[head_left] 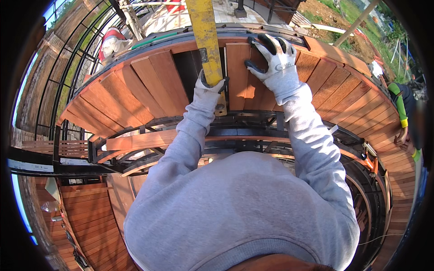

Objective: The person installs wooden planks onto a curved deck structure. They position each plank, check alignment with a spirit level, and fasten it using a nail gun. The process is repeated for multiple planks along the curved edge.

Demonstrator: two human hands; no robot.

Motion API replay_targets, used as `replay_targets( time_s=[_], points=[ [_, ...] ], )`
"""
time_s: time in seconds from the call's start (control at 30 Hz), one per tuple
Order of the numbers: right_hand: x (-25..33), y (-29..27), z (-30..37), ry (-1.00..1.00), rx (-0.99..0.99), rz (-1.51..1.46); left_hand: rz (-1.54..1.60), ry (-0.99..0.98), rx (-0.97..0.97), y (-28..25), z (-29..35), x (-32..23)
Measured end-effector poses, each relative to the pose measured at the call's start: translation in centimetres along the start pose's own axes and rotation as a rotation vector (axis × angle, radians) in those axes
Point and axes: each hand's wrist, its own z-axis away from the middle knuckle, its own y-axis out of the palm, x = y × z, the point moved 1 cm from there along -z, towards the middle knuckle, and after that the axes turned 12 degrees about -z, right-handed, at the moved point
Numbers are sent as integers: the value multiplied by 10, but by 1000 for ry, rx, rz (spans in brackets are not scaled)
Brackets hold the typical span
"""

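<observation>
My left hand, in a white and black work glove, is closed around a worn yellow spirit level. The level runs from the top edge of the view across the curved row of boards, its near end just past my hand. Left of it, a dark gap shows between the reddish-brown wooden boards. My right hand, gloved alike, lies with fingers spread over a wooden board and reaches toward the outer rim. Another board stands between that hand and the level.
Black metal framing curves below the boards, with openings in it. At right, a person in a green sleeve is close to the curved boards. A black railing rises at left. An orange clamp-like tool sits at the right inner edge.
</observation>
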Motion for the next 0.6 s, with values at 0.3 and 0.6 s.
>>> replay_targets(
  time_s=[0.3,0.6],
  points=[
    [14,-83,0,-170,-480,-155,-328,208,213,-66,36,-121],
    [57,-162,29,22,549,31,-1254,535,607,-109,48,-236]
  ],
)
